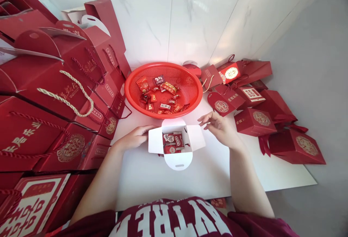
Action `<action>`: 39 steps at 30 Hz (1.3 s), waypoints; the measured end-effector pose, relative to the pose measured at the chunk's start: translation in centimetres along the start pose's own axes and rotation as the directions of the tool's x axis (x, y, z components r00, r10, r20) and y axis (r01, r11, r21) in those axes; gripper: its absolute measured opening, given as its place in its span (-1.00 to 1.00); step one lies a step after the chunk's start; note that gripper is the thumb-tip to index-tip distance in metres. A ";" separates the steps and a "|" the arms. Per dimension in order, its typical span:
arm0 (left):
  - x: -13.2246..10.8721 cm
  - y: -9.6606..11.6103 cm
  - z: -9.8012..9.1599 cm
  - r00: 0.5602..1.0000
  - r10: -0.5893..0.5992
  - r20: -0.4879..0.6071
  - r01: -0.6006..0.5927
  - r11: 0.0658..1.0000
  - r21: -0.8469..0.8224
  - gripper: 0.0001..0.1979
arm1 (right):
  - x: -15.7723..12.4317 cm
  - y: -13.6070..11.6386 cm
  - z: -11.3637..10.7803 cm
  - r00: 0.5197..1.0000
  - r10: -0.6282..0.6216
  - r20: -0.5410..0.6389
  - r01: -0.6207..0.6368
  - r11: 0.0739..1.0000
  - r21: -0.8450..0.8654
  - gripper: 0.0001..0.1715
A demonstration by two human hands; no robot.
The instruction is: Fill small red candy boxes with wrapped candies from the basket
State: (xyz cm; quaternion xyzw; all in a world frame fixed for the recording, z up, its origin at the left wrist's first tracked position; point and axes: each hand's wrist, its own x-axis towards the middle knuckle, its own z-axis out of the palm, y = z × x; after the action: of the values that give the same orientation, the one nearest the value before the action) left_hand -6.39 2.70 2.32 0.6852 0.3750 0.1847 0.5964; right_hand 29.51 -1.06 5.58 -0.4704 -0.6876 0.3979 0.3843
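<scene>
While one open favour box (178, 159), a few wrapped sweets (173, 141) inside, sits on the white board (206, 175) before me, my left hand (134, 137) lies palm-down against its left flap, gripping nothing. My right hand (219, 126) hovers beside the right flap, fingers spread, empty. One red basket (127, 88) stands just behind, with gift bags (54, 84) stacked to the left.

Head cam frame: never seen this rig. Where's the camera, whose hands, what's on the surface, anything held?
There is no machine here: a person wears a camera on the head, looking forward and down at their own bare hands. The left hand rests against the left flap of an open small box that contains red packets. The right hand hovers open by the right flap and holds nothing. Behind the box on the white surface is a red basket of wrapped candies. Red gift bags are stacked on the left, and red boxes lie on the right.
</scene>
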 end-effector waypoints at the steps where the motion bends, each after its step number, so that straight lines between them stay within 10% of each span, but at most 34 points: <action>1: -0.1 0.1 -0.1 1.000 0.004 -0.003 -0.004 1.000 0.019 -0.52 | -0.3 1.0 0.2 0.999 0.023 0.023 -0.024 0.999 0.044 -0.84; 6: 0.0 1.0 1.0 0.995 0.091 0.043 -0.088 0.993 -0.083 -0.39 | -1.4 2.4 1.9 0.932 0.085 0.351 -0.112 0.992 0.057 -0.20; 13: 1.5 2.0 5.7 0.986 0.032 -0.165 -0.084 0.946 -0.313 -0.39 | -1.6 1.8 3.8 0.907 -0.121 0.403 0.140 0.990 -0.016 0.55; 19: 1.6 2.0 7.8 0.967 0.021 -0.253 -0.121 0.914 -0.388 -0.45 | -1.3 1.8 4.4 0.912 -0.228 0.341 0.282 0.952 -0.117 0.45; 31: 2.1 0.4 8.0 0.939 -0.021 -0.343 -0.121 0.914 -0.388 -0.60 | -1.1 -0.4 4.8 0.878 -0.291 0.379 0.325 0.945 -0.028 -0.59; 39: 1.9 0.6 6.8 0.934 0.298 -0.197 -0.323 0.939 -0.114 -0.60 | -1.9 -0.1 5.9 0.927 -0.274 0.256 0.235 0.956 0.175 -0.23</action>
State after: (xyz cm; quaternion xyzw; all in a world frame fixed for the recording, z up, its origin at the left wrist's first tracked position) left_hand -0.27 -0.52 1.04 0.6719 0.2988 0.3634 0.5720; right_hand 24.68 -3.94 3.08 -0.2881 -0.7599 0.4543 0.3649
